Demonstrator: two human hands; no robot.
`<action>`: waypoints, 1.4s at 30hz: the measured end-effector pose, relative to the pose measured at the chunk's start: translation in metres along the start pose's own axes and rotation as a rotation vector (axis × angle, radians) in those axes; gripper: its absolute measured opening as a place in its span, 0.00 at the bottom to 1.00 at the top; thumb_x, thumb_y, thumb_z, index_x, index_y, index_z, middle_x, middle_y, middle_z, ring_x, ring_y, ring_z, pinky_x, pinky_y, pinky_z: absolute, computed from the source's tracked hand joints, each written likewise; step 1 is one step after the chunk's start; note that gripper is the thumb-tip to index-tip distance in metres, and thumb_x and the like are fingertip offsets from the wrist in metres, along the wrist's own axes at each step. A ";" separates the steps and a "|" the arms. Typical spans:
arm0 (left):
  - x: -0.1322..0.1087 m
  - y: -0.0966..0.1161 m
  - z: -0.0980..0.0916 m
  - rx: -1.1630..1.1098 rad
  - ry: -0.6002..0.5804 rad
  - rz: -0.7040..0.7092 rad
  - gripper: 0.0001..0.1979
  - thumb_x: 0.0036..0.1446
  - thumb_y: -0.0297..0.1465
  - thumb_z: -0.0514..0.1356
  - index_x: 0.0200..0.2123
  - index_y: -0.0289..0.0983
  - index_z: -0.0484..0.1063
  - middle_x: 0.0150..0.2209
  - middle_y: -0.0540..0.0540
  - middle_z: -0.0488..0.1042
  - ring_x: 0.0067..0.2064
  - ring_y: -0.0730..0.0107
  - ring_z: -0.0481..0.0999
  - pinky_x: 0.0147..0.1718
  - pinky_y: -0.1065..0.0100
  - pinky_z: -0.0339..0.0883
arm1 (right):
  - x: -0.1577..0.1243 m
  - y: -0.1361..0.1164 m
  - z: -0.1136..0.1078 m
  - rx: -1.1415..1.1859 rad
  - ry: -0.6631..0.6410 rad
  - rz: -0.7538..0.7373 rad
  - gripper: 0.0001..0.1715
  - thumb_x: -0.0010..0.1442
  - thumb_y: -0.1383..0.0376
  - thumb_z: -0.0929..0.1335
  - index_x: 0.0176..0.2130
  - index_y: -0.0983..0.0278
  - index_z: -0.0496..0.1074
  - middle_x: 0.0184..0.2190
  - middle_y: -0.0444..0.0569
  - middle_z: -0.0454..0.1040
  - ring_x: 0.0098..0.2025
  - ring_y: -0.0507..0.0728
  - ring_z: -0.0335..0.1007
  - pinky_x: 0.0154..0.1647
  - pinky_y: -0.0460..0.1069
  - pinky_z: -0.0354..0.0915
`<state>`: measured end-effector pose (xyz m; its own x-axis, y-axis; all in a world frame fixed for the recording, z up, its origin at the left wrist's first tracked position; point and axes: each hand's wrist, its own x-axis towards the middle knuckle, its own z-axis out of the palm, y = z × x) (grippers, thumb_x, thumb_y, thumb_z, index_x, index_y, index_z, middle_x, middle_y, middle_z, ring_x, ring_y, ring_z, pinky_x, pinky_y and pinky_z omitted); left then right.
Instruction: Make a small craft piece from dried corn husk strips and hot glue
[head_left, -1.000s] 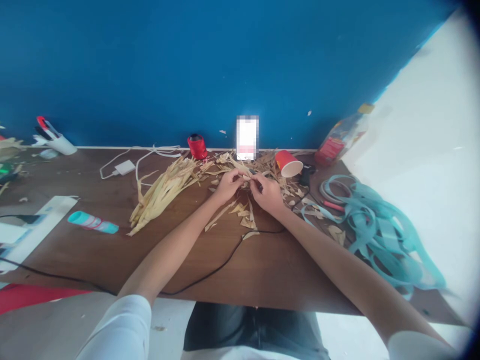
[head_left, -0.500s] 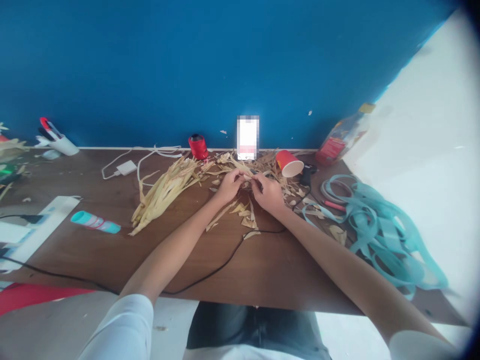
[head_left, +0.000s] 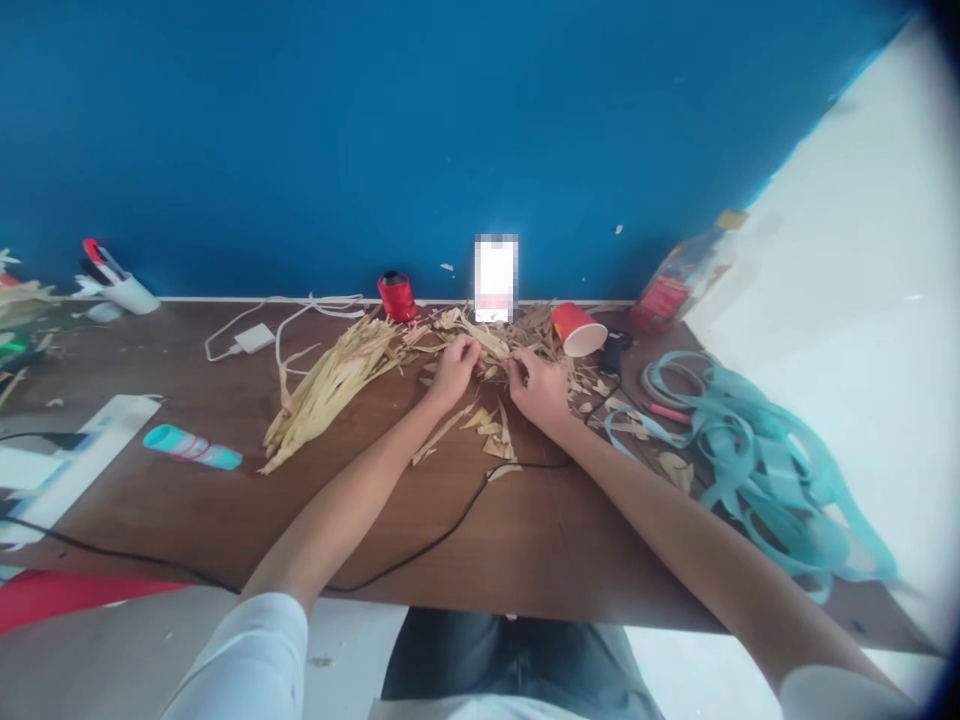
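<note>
Dried corn husk scraps (head_left: 491, 345) lie in a loose heap before the glowing phone (head_left: 496, 278). At the heap's left side is my left hand (head_left: 456, 370), its fingers curled together in a pinch. Across a small gap, my right hand (head_left: 540, 388) is closed too, thumb against fingers. Whatever either pinch holds is too small to make out. A bundle of pale corn husks (head_left: 330, 395) rests left of my left hand. Beyond my right hand a red paper cup (head_left: 576, 328) lies on its side.
A black cable (head_left: 442, 540) crosses the brown table (head_left: 525, 540). Teal ribbon (head_left: 750, 460) piles up at right, near a bottle (head_left: 682, 275) and a black glue gun (head_left: 615, 350). Leftward are a teal tube (head_left: 191, 446), a power strip (head_left: 90, 465) and a red roll (head_left: 396, 297).
My hands, which met over the husk scraps, have drawn slightly apart, leaving a gap between the fingertips. The things on the table look the same.
</note>
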<state>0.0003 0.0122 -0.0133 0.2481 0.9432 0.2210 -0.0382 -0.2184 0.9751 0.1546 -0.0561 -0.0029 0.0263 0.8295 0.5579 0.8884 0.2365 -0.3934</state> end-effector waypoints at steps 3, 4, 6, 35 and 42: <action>-0.001 0.003 0.002 -0.012 -0.031 0.021 0.18 0.59 0.43 0.55 0.25 0.36 0.62 0.23 0.51 0.66 0.25 0.75 0.68 0.27 0.71 0.64 | 0.000 -0.001 -0.001 0.010 -0.032 -0.009 0.13 0.63 0.64 0.60 0.39 0.63 0.72 0.30 0.50 0.77 0.33 0.58 0.72 0.33 0.48 0.58; -0.002 0.005 0.003 -0.002 -0.024 0.019 0.19 0.60 0.43 0.54 0.24 0.36 0.61 0.22 0.51 0.66 0.24 0.75 0.68 0.27 0.71 0.63 | 0.000 -0.001 -0.002 0.016 -0.034 -0.012 0.13 0.64 0.64 0.60 0.39 0.63 0.72 0.30 0.50 0.77 0.33 0.58 0.72 0.33 0.48 0.58; -0.002 0.006 0.003 0.025 -0.011 0.020 0.19 0.60 0.43 0.54 0.23 0.35 0.63 0.22 0.50 0.66 0.24 0.75 0.67 0.26 0.71 0.63 | 0.001 -0.002 -0.003 0.030 -0.029 -0.022 0.13 0.64 0.64 0.60 0.40 0.63 0.71 0.30 0.50 0.77 0.33 0.57 0.73 0.34 0.48 0.58; -0.003 0.013 -0.002 0.030 -0.163 0.119 0.14 0.50 0.40 0.64 0.33 0.34 0.75 0.35 0.45 0.76 0.38 0.68 0.73 0.41 0.66 0.65 | 0.002 -0.004 -0.006 0.051 -0.054 -0.071 0.15 0.62 0.63 0.61 0.42 0.62 0.74 0.30 0.49 0.77 0.31 0.56 0.72 0.31 0.47 0.59; -0.002 0.013 -0.003 0.039 -0.163 0.124 0.14 0.50 0.40 0.64 0.33 0.34 0.74 0.35 0.46 0.75 0.39 0.68 0.73 0.42 0.66 0.65 | 0.005 -0.003 -0.006 0.080 -0.123 -0.091 0.14 0.63 0.63 0.60 0.38 0.62 0.74 0.29 0.50 0.77 0.30 0.56 0.72 0.32 0.47 0.59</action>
<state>-0.0036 0.0078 -0.0016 0.3977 0.8561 0.3301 -0.0414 -0.3427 0.9385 0.1553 -0.0559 0.0053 -0.1131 0.8574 0.5020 0.8451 0.3487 -0.4053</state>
